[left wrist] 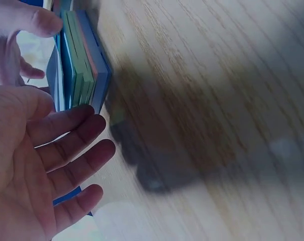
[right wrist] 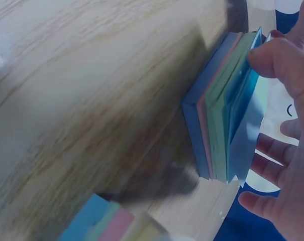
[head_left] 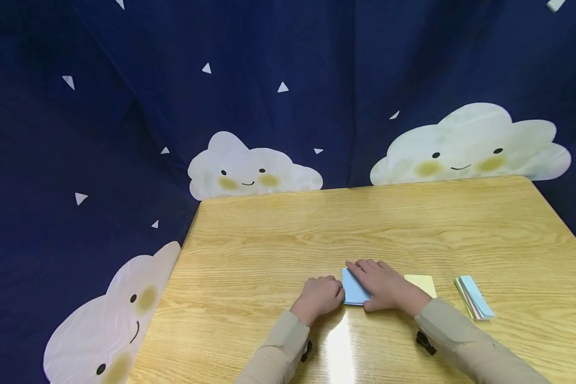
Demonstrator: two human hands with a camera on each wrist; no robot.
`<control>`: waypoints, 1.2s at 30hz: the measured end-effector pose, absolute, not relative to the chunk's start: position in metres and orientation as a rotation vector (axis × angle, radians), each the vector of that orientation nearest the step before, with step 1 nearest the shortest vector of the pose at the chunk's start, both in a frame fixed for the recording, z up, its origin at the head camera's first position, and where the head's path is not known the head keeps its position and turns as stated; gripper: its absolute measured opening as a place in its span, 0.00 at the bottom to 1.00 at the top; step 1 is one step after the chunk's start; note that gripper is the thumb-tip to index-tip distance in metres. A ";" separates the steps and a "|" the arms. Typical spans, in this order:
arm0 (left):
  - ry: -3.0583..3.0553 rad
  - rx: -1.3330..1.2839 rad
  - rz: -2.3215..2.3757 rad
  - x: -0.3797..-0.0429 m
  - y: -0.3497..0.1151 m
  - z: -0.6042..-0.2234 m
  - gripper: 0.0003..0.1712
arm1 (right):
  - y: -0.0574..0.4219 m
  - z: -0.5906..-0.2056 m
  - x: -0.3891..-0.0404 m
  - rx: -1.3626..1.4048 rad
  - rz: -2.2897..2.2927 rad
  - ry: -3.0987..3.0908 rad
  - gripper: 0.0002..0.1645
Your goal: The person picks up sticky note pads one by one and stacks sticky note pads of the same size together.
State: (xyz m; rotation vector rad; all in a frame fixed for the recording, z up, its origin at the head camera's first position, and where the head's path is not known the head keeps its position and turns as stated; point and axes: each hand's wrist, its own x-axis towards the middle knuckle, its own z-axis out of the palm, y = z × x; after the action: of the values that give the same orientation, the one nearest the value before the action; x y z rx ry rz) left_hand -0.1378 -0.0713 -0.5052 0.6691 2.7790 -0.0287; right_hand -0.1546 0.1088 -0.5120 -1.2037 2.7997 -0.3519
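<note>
A square stack of sticky notes (head_left: 354,289) lies on the table, light blue on top. Its edges show blue, pink, green and teal layers in the right wrist view, where the upper blue sheets (right wrist: 246,125) stand slightly apart from those below. My right hand (head_left: 383,286) reaches over the stack's right part, holding it with the thumb at the near edge and the fingers toward the far side. At the left edge, my left hand (head_left: 319,295) touches the stack with fingertips. Its fingers (left wrist: 81,155) are loosely bent in the left wrist view.
A pale yellow square note pad (head_left: 423,284) lies right of the stack, partly behind my right wrist. Farther right is a bundle of narrow coloured note strips (head_left: 475,300). Behind the wooden table (head_left: 269,234) hangs a dark blue curtain (head_left: 249,53) with smiling clouds.
</note>
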 end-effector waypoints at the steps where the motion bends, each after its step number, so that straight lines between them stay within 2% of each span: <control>1: 2.778 0.673 -0.030 -0.138 -0.071 -0.505 0.18 | 0.109 -0.512 -0.154 -1.206 -0.347 2.802 0.55; 7: 2.808 0.654 0.074 -0.141 -0.074 -0.503 0.17 | 0.110 -0.514 -0.154 -1.193 -0.384 2.820 0.57; 9: 2.819 0.668 0.178 -0.143 -0.075 -0.502 0.25 | 0.111 -0.514 -0.154 -1.163 -0.425 2.821 0.60; 14: 2.740 0.895 0.409 -0.148 -0.074 -0.503 0.56 | 0.115 -0.517 -0.154 -1.111 -0.461 2.799 0.67; 17: 2.683 0.998 0.426 -0.150 -0.071 -0.507 0.64 | 0.116 -0.518 -0.153 -1.096 -0.457 2.774 0.69; 20: 2.672 1.007 0.416 -0.151 -0.069 -0.512 0.64 | 0.116 -0.517 -0.153 -1.101 -0.449 2.761 0.70; 29: 2.733 1.071 0.303 -0.150 -0.066 -0.515 0.54 | 0.118 -0.516 -0.152 -1.161 -0.414 2.789 0.68; 36: 2.752 1.031 0.245 -0.148 -0.065 -0.513 0.53 | 0.119 -0.526 -0.153 -1.209 -0.382 2.827 0.67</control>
State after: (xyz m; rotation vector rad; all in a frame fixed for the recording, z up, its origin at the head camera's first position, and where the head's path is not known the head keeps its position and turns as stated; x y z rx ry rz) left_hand -0.1479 -0.0651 -0.5130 1.0315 2.7522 0.2447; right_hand -0.1531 0.1188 -0.5258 -1.2088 2.8265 -0.3821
